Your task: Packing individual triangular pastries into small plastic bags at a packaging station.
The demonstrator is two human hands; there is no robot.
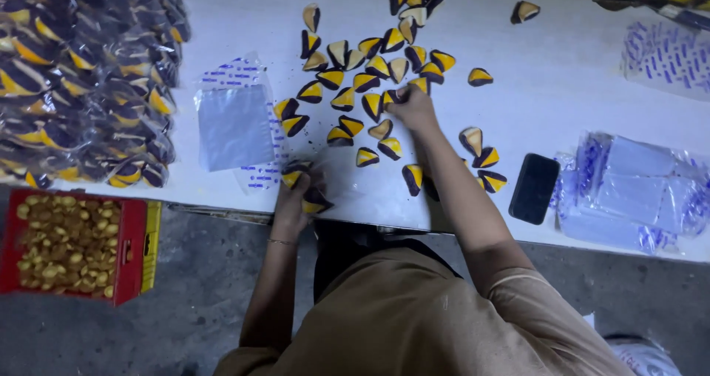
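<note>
While wedges are being gathered off the desk (577,65), the state is being logged as below.

left hand (296,198): grip is being kept closed around a small stack of wedges (307,191) at the near desk edge; a clear bag seems to be wrapped round the stack, cannot be told for sure.

right hand (414,106): arm is being stretched out to the loose pile; fingertips are being pinched on one wedge (392,95) at the pile's near side.

loose wedges (370,73): yellow-and-dark triangular pieces are lying scattered flat over the desk middle, most just beside or touching each other, a few well apart to the right.

handling, judged: pieces are being read as light and small, rigid enough to be lifted by a pinch, likely brittle at the pointed tip and crumbly on the dark coating; dark crumbs are showing on the desk near the pile. Coating may be getting smeared under hard pressure.

where to hold, judged: the broad curved edge or the two flat faces are being favoured; the thin tip is being avoided.

empty bags (233,124): a flat stack is lying left of the pile; more packs (629,191) are sitting at the right.

filled bags (81,80): heaped at the far left of the desk.

phone (534,187): lying face down near the right forearm.

red crate (74,243): standing on the floor, holding small yellow pieces.
</note>
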